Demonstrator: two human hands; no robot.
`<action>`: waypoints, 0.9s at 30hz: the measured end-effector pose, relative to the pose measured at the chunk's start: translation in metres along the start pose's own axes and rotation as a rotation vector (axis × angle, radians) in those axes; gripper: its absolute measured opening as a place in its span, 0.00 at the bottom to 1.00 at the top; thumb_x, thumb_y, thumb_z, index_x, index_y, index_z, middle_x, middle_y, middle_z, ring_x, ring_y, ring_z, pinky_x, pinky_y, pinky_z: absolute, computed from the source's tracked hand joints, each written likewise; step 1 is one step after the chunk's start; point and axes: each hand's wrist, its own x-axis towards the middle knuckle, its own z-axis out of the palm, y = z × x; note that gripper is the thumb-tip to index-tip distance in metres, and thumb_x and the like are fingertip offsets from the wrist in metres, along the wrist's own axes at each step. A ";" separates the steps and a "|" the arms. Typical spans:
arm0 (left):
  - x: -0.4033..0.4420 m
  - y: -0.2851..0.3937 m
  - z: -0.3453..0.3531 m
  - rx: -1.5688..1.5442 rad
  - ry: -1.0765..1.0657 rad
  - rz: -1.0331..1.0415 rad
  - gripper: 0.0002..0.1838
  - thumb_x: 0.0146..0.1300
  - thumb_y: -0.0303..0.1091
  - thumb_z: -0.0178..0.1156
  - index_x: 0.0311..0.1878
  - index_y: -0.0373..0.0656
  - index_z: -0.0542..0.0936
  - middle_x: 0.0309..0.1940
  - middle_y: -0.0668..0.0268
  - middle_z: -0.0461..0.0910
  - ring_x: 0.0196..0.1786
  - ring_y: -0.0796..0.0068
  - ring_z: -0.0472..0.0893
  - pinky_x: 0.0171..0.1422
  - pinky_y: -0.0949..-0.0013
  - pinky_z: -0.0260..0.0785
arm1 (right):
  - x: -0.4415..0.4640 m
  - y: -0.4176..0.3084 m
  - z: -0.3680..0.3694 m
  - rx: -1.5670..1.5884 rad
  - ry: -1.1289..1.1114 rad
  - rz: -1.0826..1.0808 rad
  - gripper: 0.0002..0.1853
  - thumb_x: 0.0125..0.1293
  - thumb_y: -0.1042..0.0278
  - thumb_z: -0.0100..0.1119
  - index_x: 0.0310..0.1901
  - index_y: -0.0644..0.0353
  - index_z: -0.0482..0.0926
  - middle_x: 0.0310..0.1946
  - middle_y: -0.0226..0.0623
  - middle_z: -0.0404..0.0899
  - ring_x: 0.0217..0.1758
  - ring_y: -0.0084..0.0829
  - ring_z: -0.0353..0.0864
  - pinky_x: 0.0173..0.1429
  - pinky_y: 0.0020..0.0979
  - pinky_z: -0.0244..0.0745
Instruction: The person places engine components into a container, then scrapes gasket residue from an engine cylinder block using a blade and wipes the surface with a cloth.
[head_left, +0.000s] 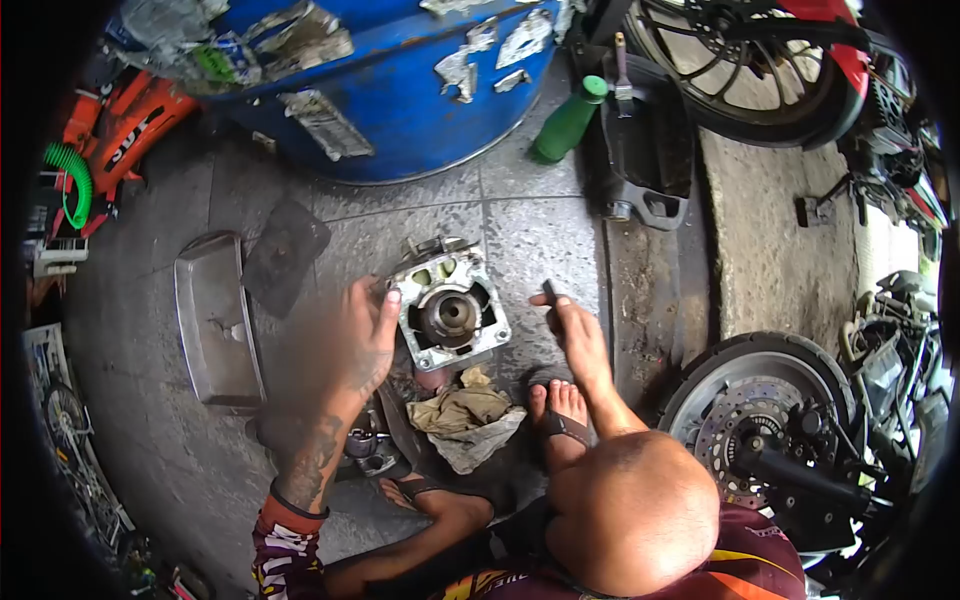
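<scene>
A squarish metal engine block (pixel 490 345) with a round bore and a hollow cylindrical part in its middle stands on the floor in front of me. My left hand (pixel 372 318) grips its left edge, thumb on the near face, fingers partly hidden behind. To the right of the block, apart from it, my right hand (pixel 580 335) is closed around a small dark stick-like piece (pixel 549 293), whose kind I cannot make out. A crumpled, stained cloth (pixel 465 420) lies just below the block, between my feet.
A metal tray (pixel 215 320) and a dark rag (pixel 287 250) lie at left. Small metal parts (pixel 370 450) sit by my left foot. Behind are a blue drum (pixel 400 90), a green bottle (pixel 567 125) and a black plastic tray (pixel 650 140) with a brush (pixel 622 75). Motorcycle wheels (pixel 690 385) stand right.
</scene>
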 end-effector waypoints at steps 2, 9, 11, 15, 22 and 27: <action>-0.006 0.002 0.004 -0.029 0.101 0.050 0.30 0.74 0.51 0.49 0.65 0.32 0.66 0.57 0.49 0.67 0.63 0.56 0.70 0.67 0.57 0.63 | 0.004 -0.009 -0.006 -0.045 0.019 -0.026 0.20 0.78 0.56 0.42 0.57 0.58 0.81 0.26 0.22 0.67 0.28 0.18 0.63 0.35 0.25 0.61; -0.003 0.033 0.007 0.029 0.146 0.300 0.25 0.72 0.44 0.51 0.64 0.34 0.71 0.64 0.47 0.64 0.67 0.47 0.62 0.72 0.48 0.52 | 0.037 -0.068 0.002 -0.258 -0.103 -0.187 0.16 0.72 0.67 0.55 0.57 0.64 0.78 0.43 0.39 0.80 0.45 0.31 0.78 0.49 0.30 0.72; 0.005 0.042 0.014 0.000 0.133 0.337 0.23 0.71 0.40 0.51 0.63 0.36 0.73 0.65 0.47 0.64 0.67 0.46 0.62 0.72 0.48 0.53 | 0.049 -0.071 0.005 -0.372 -0.167 -0.365 0.16 0.70 0.67 0.57 0.56 0.62 0.79 0.43 0.44 0.81 0.44 0.39 0.81 0.49 0.34 0.74; 0.024 0.055 0.026 0.092 0.140 0.372 0.20 0.62 0.32 0.58 0.58 0.40 0.78 0.63 0.50 0.66 0.68 0.47 0.62 0.72 0.49 0.54 | 0.058 -0.086 0.012 -0.473 -0.221 -0.424 0.16 0.69 0.67 0.57 0.56 0.61 0.78 0.43 0.49 0.82 0.45 0.48 0.82 0.50 0.40 0.75; 0.042 0.071 0.023 0.273 0.099 0.337 0.12 0.58 0.32 0.65 0.47 0.45 0.83 0.58 0.54 0.71 0.67 0.51 0.65 0.71 0.54 0.58 | 0.061 -0.084 0.012 -0.516 -0.206 -0.442 0.09 0.71 0.67 0.55 0.49 0.60 0.76 0.33 0.52 0.83 0.40 0.53 0.84 0.43 0.46 0.75; 0.041 0.069 0.020 0.201 0.037 0.284 0.08 0.57 0.31 0.65 0.41 0.44 0.82 0.53 0.55 0.72 0.63 0.50 0.67 0.69 0.54 0.60 | 0.061 -0.091 0.006 -0.625 -0.248 -0.438 0.10 0.72 0.65 0.54 0.51 0.55 0.75 0.28 0.53 0.82 0.35 0.57 0.83 0.39 0.49 0.76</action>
